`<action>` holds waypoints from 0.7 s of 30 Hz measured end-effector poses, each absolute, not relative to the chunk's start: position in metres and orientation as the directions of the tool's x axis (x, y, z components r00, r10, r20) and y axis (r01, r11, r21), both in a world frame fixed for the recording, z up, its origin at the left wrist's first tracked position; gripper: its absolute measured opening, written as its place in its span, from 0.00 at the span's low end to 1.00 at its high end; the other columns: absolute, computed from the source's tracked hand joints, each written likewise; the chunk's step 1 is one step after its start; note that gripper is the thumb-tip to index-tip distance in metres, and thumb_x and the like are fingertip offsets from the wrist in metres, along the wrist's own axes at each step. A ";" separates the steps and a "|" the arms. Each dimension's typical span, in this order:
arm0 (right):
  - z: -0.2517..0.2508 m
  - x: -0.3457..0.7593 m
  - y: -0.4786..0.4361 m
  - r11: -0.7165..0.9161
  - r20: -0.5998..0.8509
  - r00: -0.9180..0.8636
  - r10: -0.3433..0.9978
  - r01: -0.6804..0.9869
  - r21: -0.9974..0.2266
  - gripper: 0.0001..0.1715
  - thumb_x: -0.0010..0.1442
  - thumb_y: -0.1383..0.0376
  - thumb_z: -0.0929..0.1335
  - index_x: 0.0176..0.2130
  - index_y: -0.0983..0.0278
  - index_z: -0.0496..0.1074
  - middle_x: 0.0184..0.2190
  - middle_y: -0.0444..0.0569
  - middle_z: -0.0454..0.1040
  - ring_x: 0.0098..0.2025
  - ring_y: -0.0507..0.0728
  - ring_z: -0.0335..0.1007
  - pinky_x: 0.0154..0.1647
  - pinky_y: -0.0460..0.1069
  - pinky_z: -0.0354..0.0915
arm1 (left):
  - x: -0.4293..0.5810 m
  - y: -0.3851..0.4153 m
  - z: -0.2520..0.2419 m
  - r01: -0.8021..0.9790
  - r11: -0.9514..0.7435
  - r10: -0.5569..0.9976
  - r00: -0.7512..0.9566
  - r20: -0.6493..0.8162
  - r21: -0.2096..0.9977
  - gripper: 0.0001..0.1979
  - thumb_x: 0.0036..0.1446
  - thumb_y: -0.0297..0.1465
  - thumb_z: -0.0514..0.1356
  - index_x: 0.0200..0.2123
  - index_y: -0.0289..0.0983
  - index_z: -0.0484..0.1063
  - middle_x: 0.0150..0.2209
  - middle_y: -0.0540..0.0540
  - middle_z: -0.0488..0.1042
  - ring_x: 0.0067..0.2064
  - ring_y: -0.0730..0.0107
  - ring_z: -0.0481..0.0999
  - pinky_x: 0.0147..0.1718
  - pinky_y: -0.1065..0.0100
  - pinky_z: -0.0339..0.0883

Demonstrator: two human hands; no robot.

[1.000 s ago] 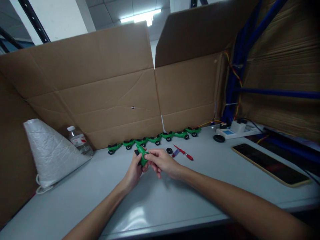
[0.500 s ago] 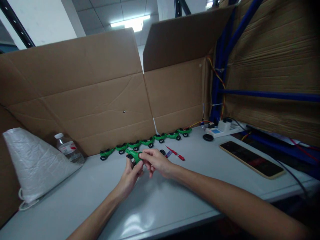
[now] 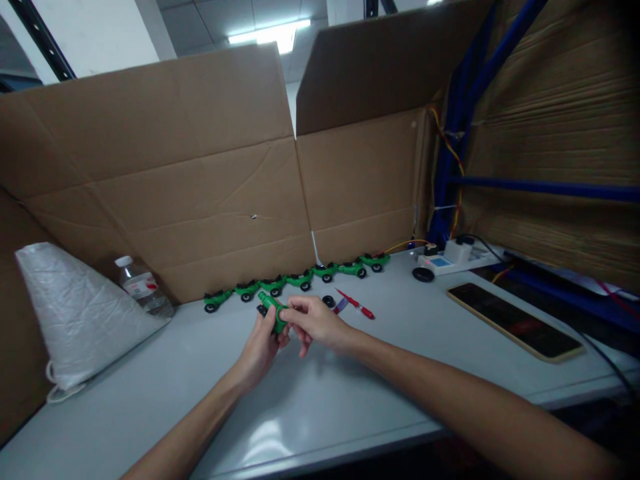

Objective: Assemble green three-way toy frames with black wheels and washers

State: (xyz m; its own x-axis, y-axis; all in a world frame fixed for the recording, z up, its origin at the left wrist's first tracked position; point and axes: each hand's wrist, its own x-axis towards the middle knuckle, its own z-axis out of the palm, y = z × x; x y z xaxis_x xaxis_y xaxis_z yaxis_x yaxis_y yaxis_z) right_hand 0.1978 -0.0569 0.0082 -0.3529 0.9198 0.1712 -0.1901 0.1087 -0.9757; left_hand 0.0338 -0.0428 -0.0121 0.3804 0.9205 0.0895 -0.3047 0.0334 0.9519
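Note:
A green toy vehicle (image 3: 273, 308) with a black wheel at its left is held above the white table. My left hand (image 3: 261, 343) is closed on it from below, the thumb along its body. My right hand (image 3: 313, 323) pinches its right side, thumb and index finger pressed together against the green part. Behind the hands, several green toy vehicles (image 3: 304, 281) with black wheels stand in a row along the cardboard. A red screwdriver (image 3: 359, 305) lies right of my right hand, beside a small purple item (image 3: 341, 306) and a loose black wheel (image 3: 329, 301).
A white bag (image 3: 90, 313) and a water bottle (image 3: 145, 287) stand at the left. To the right are a phone (image 3: 515, 321), a power strip (image 3: 457, 258) and a black disc (image 3: 423, 274). Cardboard (image 3: 200, 193) walls the back of the table (image 3: 320, 413).
The held green vehicle has been tilted, its front end now pointing more steeply up and left. My left thumb has moved onto its body. The whole view has shifted slightly.

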 end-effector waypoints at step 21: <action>0.005 0.199 -0.056 0.035 0.121 -0.362 0.924 -0.235 -0.971 0.23 0.59 0.47 0.73 0.33 0.60 0.64 0.17 0.33 0.63 0.16 0.46 0.55 0.18 0.48 0.75 | 0.027 -0.040 -0.014 -0.249 -0.001 0.918 0.385 0.100 0.968 0.26 0.58 0.51 0.69 0.44 0.40 0.62 0.32 0.54 0.65 0.31 0.74 0.62 0.31 0.71 0.61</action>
State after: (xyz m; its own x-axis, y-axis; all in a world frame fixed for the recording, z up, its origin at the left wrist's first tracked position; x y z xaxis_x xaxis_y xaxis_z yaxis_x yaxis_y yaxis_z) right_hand 0.1989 -0.0557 0.0049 -0.3619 0.9243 0.1210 -0.2352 0.0351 -0.9713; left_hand 0.0271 -0.0402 -0.0139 0.3848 0.9176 0.0997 -0.2494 -0.0007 0.9684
